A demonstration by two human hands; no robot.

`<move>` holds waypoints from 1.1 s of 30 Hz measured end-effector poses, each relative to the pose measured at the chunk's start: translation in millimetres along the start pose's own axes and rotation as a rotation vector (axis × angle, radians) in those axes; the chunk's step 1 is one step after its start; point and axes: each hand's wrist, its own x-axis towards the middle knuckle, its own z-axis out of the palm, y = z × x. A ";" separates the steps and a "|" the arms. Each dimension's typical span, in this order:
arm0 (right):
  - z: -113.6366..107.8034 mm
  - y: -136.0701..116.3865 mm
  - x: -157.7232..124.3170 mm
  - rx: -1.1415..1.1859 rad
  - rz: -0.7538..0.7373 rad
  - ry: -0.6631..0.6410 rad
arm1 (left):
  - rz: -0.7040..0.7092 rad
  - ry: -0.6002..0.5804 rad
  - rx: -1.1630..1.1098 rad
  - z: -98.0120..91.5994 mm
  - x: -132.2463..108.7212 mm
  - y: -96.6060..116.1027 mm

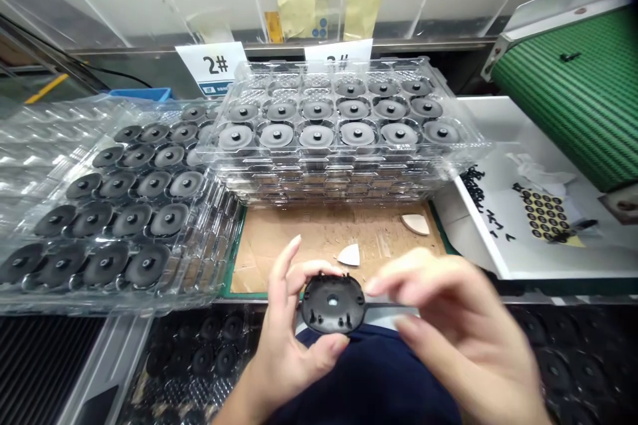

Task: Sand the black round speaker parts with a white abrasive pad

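My left hand [286,339] grips a round black plastic disc [333,304] by its rim, thumb below and fingers above, held over my lap at the table's front edge. My right hand [458,325] is at the disc's right edge, fingers curled and blurred by motion, with a thin dark tool-like sliver [393,306] running from the disc toward it. Two small white wedge-shaped pieces [349,255] [415,224] lie on the brown cardboard mat [279,246] just beyond my hands.
A stack of clear blister trays [463,146] with grey-black discs stands behind the mat. Another clear tray stack [219,226] of discs sits at left. A white tray [498,259] with small black parts and a dotted yellow sheet [545,214] is at right, a green conveyor belt [583,93] behind it.
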 end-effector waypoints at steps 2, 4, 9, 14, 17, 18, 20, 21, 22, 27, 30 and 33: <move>2.7 5.5 3.8 0.080 0.041 -0.110 | -0.052 -0.059 -0.068 0.3 -1.8 0.7; 1.8 9.8 6.1 0.150 0.123 -0.213 | -0.124 -0.127 -0.156 1.6 -4.6 -0.7; -8.2 9.8 4.4 0.347 0.300 -0.317 | -0.240 -0.265 -0.371 8.0 -10.7 -2.4; -15.4 12.7 0.9 0.617 0.388 -0.382 | -0.304 -0.406 -0.455 13.4 -9.8 3.5; -19.2 19.6 -4.1 0.723 0.368 -0.414 | -0.294 -0.441 -0.424 16.5 -9.1 5.3; -20.9 22.0 -6.3 0.735 0.356 -0.415 | -0.295 -0.447 -0.411 17.9 -9.1 5.2; -24.6 26.3 -11.5 0.734 0.342 -0.393 | -0.295 -0.458 -0.391 21.9 -8.9 4.5; -26.5 28.0 -14.4 0.729 0.341 -0.371 | -0.281 -0.456 -0.388 24.4 -8.7 3.9; -28.4 29.5 -17.5 0.718 0.341 -0.342 | -0.260 -0.446 -0.392 27.3 -8.4 3.4; -36.7 35.0 -38.1 0.455 0.228 -0.036 | -0.074 -0.287 -0.370 42.1 -4.8 1.9; -42.6 39.4 -52.3 0.279 0.114 0.140 | 0.032 -0.261 -0.315 47.9 -1.6 1.6; -49.8 45.3 -62.4 0.140 0.035 0.222 | 0.092 -0.260 -0.298 52.6 1.1 2.5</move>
